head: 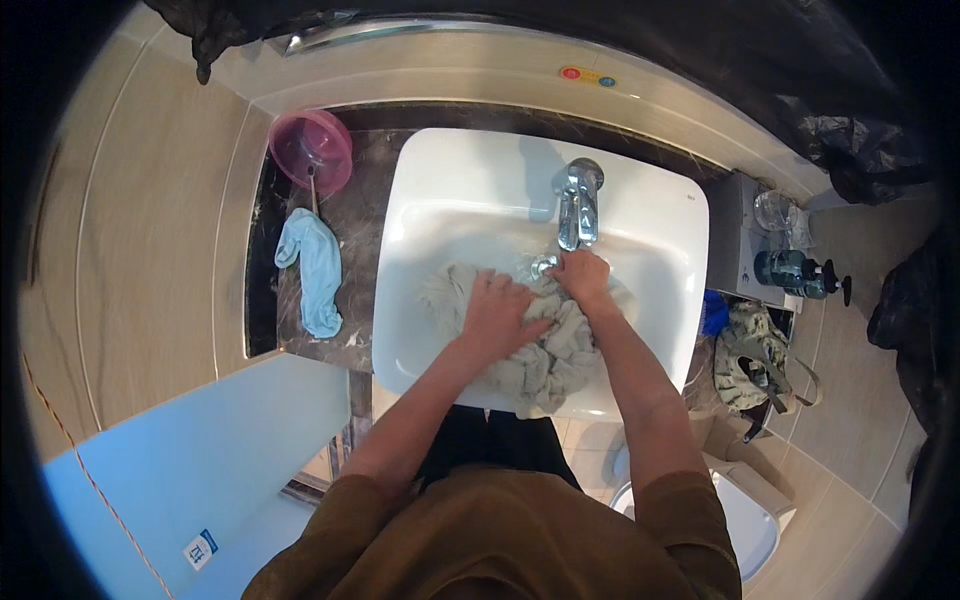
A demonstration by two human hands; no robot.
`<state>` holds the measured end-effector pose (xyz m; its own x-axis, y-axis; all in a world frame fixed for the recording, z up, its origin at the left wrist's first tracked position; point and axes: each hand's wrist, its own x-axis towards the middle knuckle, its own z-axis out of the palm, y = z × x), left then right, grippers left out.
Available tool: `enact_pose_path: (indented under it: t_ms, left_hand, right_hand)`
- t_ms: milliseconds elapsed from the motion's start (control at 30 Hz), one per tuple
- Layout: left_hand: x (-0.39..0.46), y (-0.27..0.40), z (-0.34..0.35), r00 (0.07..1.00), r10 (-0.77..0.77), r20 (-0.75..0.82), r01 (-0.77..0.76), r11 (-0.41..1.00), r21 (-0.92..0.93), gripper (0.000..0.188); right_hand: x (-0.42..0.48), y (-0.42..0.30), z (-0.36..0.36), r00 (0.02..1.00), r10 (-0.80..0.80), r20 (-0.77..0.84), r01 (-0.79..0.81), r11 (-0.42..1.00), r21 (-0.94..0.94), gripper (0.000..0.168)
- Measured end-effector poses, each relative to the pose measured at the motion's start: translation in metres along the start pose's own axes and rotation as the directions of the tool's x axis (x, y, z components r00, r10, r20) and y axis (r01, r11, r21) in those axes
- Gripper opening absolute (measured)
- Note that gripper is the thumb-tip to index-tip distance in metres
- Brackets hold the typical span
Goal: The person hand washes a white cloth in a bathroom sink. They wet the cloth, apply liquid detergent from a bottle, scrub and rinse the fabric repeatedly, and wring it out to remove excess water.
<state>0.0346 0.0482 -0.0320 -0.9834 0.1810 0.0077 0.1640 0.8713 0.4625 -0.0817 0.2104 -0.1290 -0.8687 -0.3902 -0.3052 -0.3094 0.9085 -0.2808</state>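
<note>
A bunched, wet-looking pale cloth (559, 349) fills the front of the white washbasin (420, 161) and partly hangs over its near rim. Flat on the cloth's left part lies my left hand (501, 311), fingers spread. My right hand (583, 279) is bent, its fingers curled at the cloth's upper edge, just below the spout of the chrome faucet (579, 202). Its fingertips are hidden, so I cannot tell whether it grips the cloth. The metal drain stopper (543, 266) shows left of my right hand.
Left on the dark stone counter (367, 172) are a pink plastic basin (311, 150) and a light blue cloth (319, 274). To the right stand a grey box (731, 225), pump bottles (784, 268) and a patterned fabric bag (750, 356). A toilet (742, 517) is at lower right.
</note>
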Motion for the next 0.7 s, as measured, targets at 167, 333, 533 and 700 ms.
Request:
enact_pose_path:
  t_ms: [167,333,533,700]
  left_hand:
    - [0.04,-0.031,0.026,0.971,-0.137,-0.195,0.12,0.988,-0.093,0.033]
    - [0.055,-0.063,0.047,0.814,-0.491,-0.309,0.378,0.853,-0.358,0.031]
    - [0.047,-0.073,0.019,0.536,-0.841,-0.068,0.069,0.125,-0.99,0.017]
    - [0.028,-0.057,-0.009,0.721,-0.691,-0.051,0.075,0.151,-0.986,0.012]
  right_hand:
    - [-0.005,0.028,-0.008,0.993,0.115,-0.02,-0.107,0.963,0.248,0.033]
    - [-0.053,-0.001,-0.111,0.917,0.119,-0.38,0.088,0.87,0.485,0.021]
    - [-0.056,-0.065,-0.183,0.81,-0.293,-0.508,0.376,0.924,0.067,0.049]
    - [-0.034,-0.055,-0.163,0.776,-0.346,-0.527,0.314,0.937,-0.154,0.045]
